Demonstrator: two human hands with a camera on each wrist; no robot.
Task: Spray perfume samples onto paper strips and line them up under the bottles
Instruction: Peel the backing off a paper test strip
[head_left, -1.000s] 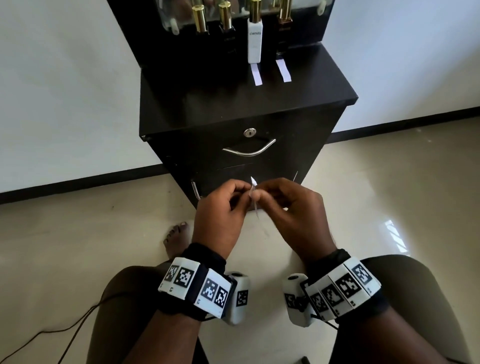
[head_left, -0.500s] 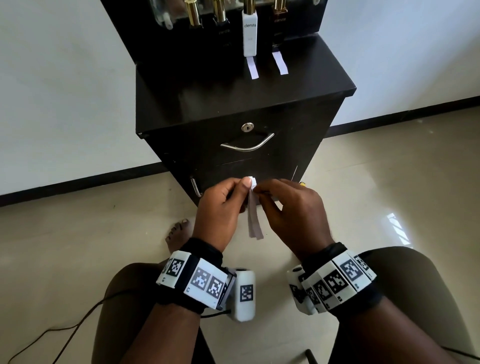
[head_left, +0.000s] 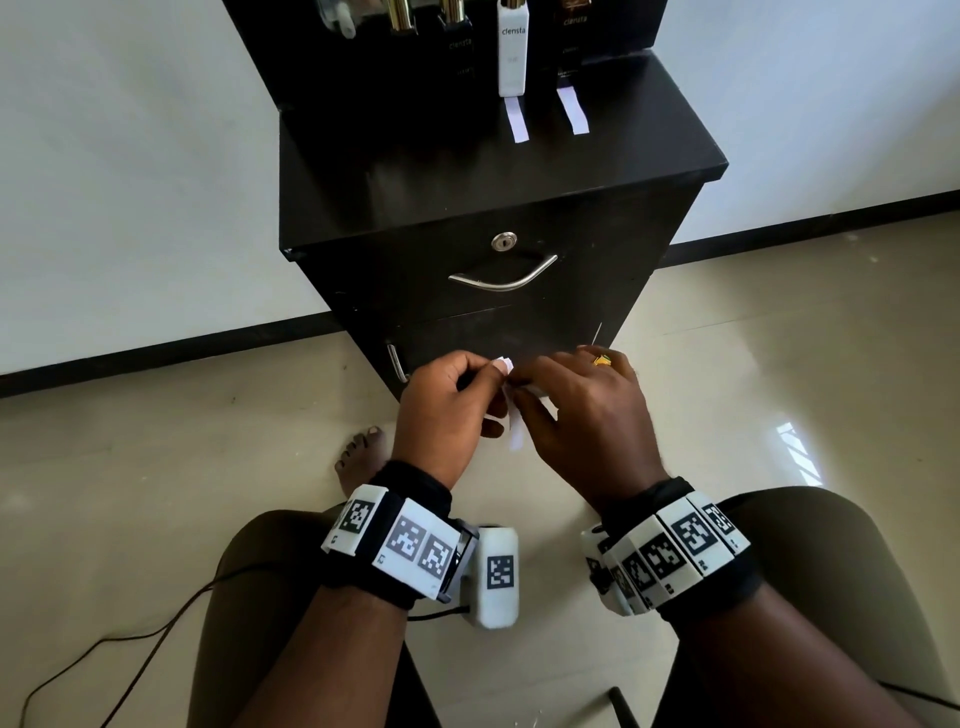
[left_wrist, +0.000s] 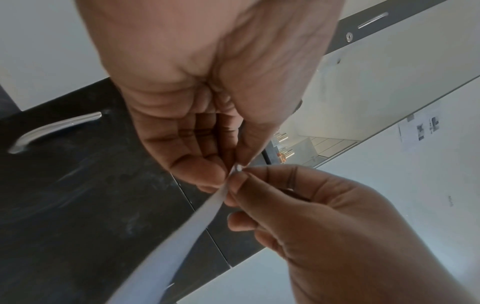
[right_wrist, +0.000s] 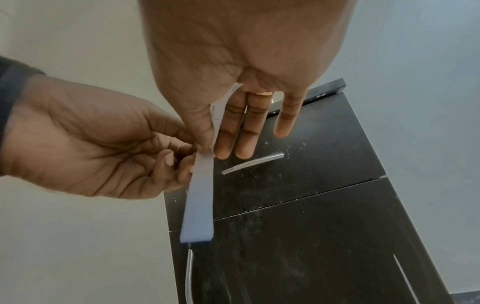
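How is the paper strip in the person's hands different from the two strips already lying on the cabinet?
The held strip hangs down in the air, pinched at its top by the left hand and right hand; the two laid strips lie flat on the cabinet top. The held one is in front of the drawers, under no bottle; the laid ones sit below bottles. All are narrow pale paper.

A white paper strip (right_wrist: 198, 197) is seen against a black cabinet (head_left: 467, 197); black-and-white checked markers are borne by the wristbands (head_left: 410, 540).
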